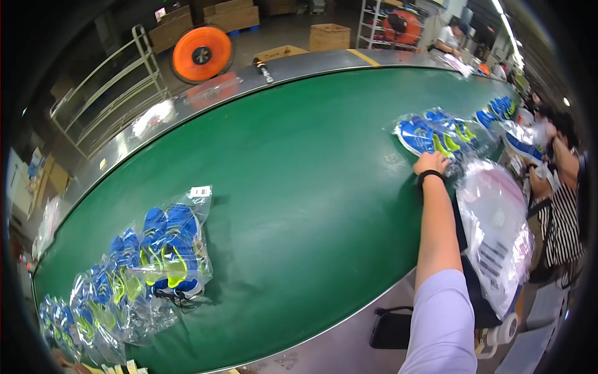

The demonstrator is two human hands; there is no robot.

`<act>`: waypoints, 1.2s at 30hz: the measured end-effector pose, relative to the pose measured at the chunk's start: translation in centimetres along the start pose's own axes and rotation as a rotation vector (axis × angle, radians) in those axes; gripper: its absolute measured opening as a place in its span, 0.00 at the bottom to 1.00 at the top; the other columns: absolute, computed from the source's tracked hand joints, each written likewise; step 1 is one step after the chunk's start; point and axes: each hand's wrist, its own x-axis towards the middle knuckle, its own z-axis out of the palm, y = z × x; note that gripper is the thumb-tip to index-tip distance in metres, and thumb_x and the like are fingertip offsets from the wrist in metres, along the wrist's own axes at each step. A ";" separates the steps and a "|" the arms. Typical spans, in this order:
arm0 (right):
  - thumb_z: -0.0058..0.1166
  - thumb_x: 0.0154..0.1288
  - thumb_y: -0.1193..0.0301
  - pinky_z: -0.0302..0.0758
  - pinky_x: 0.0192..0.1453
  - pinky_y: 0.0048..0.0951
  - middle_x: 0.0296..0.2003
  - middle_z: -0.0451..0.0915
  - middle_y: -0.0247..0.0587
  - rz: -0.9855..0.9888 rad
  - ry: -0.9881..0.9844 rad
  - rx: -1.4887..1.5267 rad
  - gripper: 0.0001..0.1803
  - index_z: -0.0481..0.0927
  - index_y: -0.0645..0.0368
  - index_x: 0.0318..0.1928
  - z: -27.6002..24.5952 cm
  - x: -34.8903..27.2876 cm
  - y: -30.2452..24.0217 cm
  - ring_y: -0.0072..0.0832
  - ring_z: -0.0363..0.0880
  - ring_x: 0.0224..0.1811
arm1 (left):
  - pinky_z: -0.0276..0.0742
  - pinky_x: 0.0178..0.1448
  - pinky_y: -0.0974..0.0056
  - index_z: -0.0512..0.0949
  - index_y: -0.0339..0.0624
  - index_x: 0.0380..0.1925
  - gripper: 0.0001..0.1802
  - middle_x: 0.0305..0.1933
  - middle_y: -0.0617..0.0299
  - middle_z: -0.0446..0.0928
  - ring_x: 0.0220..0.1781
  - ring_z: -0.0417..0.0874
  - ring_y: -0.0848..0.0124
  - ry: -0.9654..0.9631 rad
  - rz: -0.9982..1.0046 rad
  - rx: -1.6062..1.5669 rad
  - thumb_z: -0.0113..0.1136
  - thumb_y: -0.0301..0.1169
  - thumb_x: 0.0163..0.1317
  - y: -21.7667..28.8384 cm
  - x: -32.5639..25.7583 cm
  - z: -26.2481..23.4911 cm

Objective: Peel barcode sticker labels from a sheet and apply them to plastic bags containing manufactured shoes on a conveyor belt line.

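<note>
My right hand, with a black band at its wrist, reaches far out over the green conveyor belt. Its fingers are closed on the near edge of a clear plastic bag holding blue and lime-green sports shoes; the fingertips are partly hidden. More bagged shoes lie against that bag. On the left of the belt, several more bagged blue shoes overlap in a row, one bag bearing a white label. My left hand is out of view.
A stack of clear plastic bags lies beside my right forearm. Below the belt edge rests a black phone-like object. Co-workers handle shoes at the far right, one in a striped garment. An orange fan and metal rack stand beyond the belt.
</note>
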 end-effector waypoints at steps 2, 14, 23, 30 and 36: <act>0.50 0.62 0.64 0.59 0.67 0.49 0.57 0.75 0.50 -0.074 0.043 0.040 0.17 0.84 0.55 0.47 1.0 1.7 2.2 0.43 0.72 0.60 | 0.76 0.55 0.63 0.70 0.29 0.57 0.20 0.51 0.49 0.78 0.51 0.81 0.64 -0.012 -0.004 -0.078 0.54 0.21 0.65 1.2 0.0 0.9; 0.56 0.62 0.77 0.73 0.57 0.27 0.52 0.79 0.39 -1.065 -1.144 1.274 0.20 0.75 0.65 0.56 -16.3 -23.0 -7.7 0.25 0.76 0.52 | 0.77 0.39 0.69 0.76 0.36 0.53 0.18 0.38 0.57 0.82 0.34 0.81 0.75 -0.003 0.188 -0.116 0.61 0.23 0.62 0.1 0.5 2.1; 0.56 0.62 0.77 0.74 0.41 0.32 0.34 0.79 0.45 -1.488 -0.895 1.252 0.06 0.81 0.65 0.39 -20.5 -47.6 0.1 0.38 0.78 0.35 | 0.79 0.44 0.66 0.81 0.35 0.43 0.11 0.38 0.53 0.84 0.37 0.85 0.69 0.044 0.290 -0.373 0.60 0.27 0.62 4.7 -2.3 1.7; 0.56 0.62 0.76 0.74 0.43 0.32 0.34 0.80 0.46 -1.448 -0.800 1.313 0.06 0.82 0.65 0.38 -19.0 -51.1 2.5 0.39 0.79 0.38 | 0.74 0.36 0.62 0.83 0.40 0.40 0.09 0.35 0.54 0.83 0.31 0.81 0.62 0.135 0.465 -0.298 0.61 0.30 0.60 5.7 -4.1 0.8; 0.59 0.59 0.74 0.75 0.42 0.34 0.34 0.81 0.47 -1.337 -0.529 1.346 0.06 0.82 0.64 0.35 -17.3 -51.1 4.6 0.38 0.79 0.36 | 0.80 0.38 0.71 0.82 0.35 0.41 0.09 0.36 0.57 0.84 0.34 0.85 0.74 0.066 0.485 -0.076 0.61 0.23 0.61 5.9 -3.2 2.1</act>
